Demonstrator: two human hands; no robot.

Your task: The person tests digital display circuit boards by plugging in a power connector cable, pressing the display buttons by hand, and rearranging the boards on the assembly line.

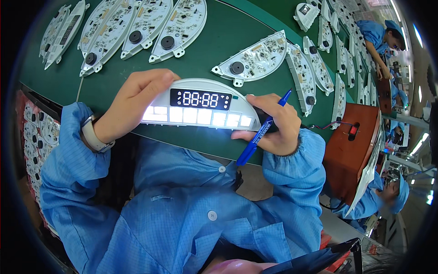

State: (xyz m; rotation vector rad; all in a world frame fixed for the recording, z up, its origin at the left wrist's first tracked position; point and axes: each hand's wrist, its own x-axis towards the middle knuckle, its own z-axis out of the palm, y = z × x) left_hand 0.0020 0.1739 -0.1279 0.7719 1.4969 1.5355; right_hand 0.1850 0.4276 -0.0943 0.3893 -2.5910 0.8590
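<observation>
Between my two hands is a half-moon display module [200, 86], its white housing tilted up so the face shows. A dark digit display on it is lit, and a row of bright white windows glows below. My left hand [137, 98] grips the module's left end, thumb along the top edge. At the right end, my right hand [278, 121] closes on the housing with thumb and fingers. A blue marker pen [262, 134] lies slantwise in that same right hand, crossing in front of the fingers. Just beyond the module, a similar circuit board [255, 59] rests on the green table.
Several half-moon boards [182, 29] with black round buzzers stand in a row at the far left. More boards [301, 80] line the right side. A brown box [351, 146] with a red switch stands at right. Co-workers in blue [378, 39] sit farther right.
</observation>
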